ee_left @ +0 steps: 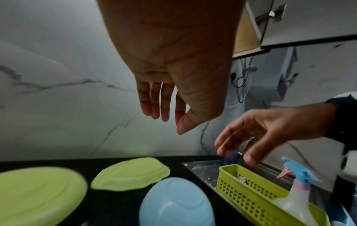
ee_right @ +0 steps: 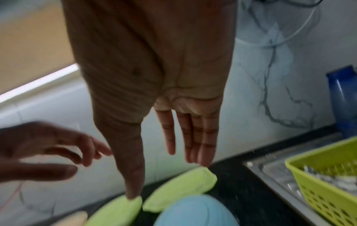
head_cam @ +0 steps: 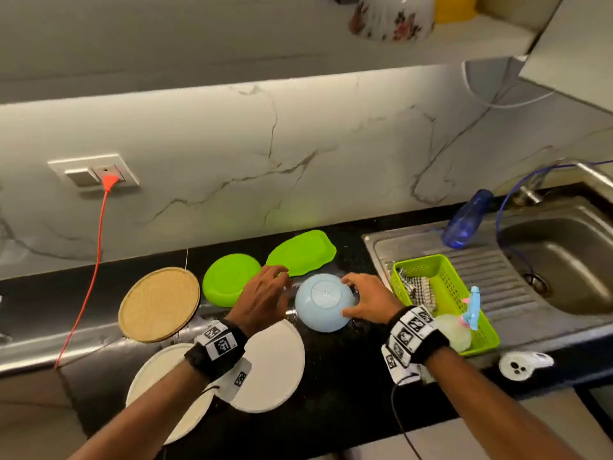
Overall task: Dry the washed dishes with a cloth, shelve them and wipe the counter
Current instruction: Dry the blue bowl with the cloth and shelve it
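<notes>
Both hands, left hand (head_cam: 265, 295) and right hand (head_cam: 366, 300), are spread loosely, empty, beside the upturned blue bowl (head_cam: 323, 302); judged light, wet-slippery, best gripped at its rim.

Two hands are over the counter (head_cam: 331, 376), the left hand (head_cam: 265, 298) and the right hand (head_cam: 368, 302). Counting dishes: one blue bowl (head_cam: 323, 302), upside down. Two green pieces, a round green plate (head_cam: 225, 282) and an oblong green tray (head_cam: 302, 252). Two white plates (head_cam: 275, 366), overlapping. One round woven mat (head_cam: 159, 303). Over by the sink (head_cam: 564, 257): one green basket (head_cam: 444, 280), one spray bottle (head_cam: 461, 323) in it, one checked cloth (head_cam: 419, 290). One blue bottle (head_cam: 467, 219) lying on the drainboard. Up on the shelf (head_cam: 481, 34), one floral pot (head_cam: 391, 16) and one yellow container (head_cam: 456, 6).
</notes>
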